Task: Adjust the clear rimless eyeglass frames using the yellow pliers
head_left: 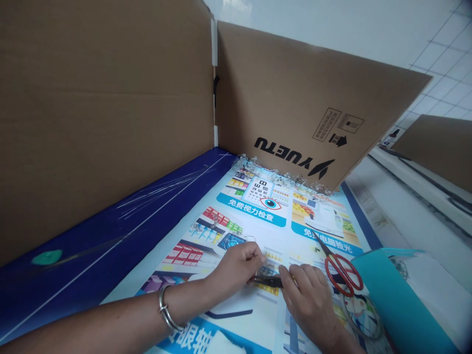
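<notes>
My right hand [309, 301] grips a pair of dark pliers [271, 281], with their nose pointing left toward my other hand. My left hand [241, 265] is closed in a pinch just above the tip of the pliers. A thin, wiry piece seems to be between its fingers, too small to make out. Beneath both hands lies a printed poster sheet [254, 236] with Chinese lettering and pictures. Red-handled scissors [342, 273] rest to the right of my right hand, blades pointing away from me.
Cardboard panels [110, 98] stand at the left and back, the back panel [295, 98] marked YUETU. Along its foot lie many small clear wiry pieces [287, 179]. On the right are a turquoise box [401, 295] and a coil of clear line [363, 317]. A green piece [47, 257] lies at left.
</notes>
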`<state>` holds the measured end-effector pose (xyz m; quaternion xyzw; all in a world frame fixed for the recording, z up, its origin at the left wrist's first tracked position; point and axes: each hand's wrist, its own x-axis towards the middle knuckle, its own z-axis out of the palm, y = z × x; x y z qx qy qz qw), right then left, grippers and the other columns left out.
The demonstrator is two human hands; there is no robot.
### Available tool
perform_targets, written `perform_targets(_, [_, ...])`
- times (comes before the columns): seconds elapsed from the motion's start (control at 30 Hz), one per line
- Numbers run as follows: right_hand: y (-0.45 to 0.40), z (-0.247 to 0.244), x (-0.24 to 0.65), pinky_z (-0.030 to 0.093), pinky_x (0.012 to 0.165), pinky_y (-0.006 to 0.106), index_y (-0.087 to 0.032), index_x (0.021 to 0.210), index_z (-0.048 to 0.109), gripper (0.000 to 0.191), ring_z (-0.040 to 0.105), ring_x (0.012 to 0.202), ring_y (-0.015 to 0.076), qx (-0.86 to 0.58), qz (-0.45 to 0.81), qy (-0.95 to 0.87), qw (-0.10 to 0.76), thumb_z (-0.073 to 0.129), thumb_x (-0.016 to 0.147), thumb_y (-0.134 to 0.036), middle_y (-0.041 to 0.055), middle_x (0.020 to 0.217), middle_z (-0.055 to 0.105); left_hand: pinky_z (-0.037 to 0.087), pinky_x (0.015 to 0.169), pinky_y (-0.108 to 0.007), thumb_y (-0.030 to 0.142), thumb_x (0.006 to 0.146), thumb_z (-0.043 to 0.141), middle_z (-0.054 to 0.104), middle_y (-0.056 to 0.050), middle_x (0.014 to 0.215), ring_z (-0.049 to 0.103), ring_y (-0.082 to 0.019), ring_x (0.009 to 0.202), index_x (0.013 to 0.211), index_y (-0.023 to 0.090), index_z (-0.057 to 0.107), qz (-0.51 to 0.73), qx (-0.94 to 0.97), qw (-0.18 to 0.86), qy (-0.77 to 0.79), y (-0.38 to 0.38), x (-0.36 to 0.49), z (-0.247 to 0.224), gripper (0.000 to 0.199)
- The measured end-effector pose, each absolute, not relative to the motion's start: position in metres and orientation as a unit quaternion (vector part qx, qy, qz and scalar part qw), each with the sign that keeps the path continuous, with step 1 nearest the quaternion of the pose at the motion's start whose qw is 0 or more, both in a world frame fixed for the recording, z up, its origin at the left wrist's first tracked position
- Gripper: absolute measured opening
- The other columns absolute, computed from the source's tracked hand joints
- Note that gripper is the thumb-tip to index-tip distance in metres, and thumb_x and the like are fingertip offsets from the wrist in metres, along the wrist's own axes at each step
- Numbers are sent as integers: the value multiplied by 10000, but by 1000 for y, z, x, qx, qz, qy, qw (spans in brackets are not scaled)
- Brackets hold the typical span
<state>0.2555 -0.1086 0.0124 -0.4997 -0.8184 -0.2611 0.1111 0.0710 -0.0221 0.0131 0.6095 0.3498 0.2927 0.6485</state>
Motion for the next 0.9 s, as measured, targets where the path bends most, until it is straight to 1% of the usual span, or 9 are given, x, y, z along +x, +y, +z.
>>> perform_targets(0.2, [-108, 13, 251, 329, 667, 350, -156, 1029, 580, 222, 473, 741, 186, -506, -249, -819, 107, 495, 826, -124, 60, 785, 555, 306, 476, -210, 369, 792, 505, 415, 58, 494, 399, -99, 471, 608, 176, 444, 294, 622, 628, 364, -23, 71, 11, 273])
perform_targets(0.43, [-107, 9, 251, 299, 623, 334, -159, 1008, 581, 213, 437, 685, 172, -513, -235, -820, 99, 489, 819, -120, 43, 735, 522, 310, 480, -209, 355, 807, 492, 419, 57, 509, 408, -101, 481, 629, 177, 441, 287, 625, 628, 364, -23, 71, 7, 257])
perform_targets(0.67, [-108, 10, 248, 306, 640, 343, -154, 986, 587, 204, 430, 694, 178, -519, -237, -814, 111, 465, 826, -117, 50, 735, 515, 308, 503, -214, 342, 807, 491, 439, 47, 525, 424, -111, 515, 611, 170, 471, 292, 654, 587, 377, -25, 71, 10, 262])
perform_targets(0.77, [-106, 12, 247, 309, 650, 345, -156, 985, 587, 210, 435, 708, 184, -523, -235, -811, 113, 459, 825, -113, 54, 744, 516, 314, 501, -213, 348, 803, 496, 437, 49, 530, 430, -110, 511, 610, 171, 468, 293, 649, 592, 377, -25, 71, 9, 263])
perform_targets(0.9, [-105, 12, 246, 298, 627, 338, -159, 969, 591, 207, 429, 684, 180, -527, -230, -811, 108, 455, 821, -112, 45, 718, 497, 319, 488, -212, 353, 806, 491, 428, 56, 505, 429, -108, 480, 612, 177, 453, 284, 639, 607, 377, -24, 71, 6, 265])
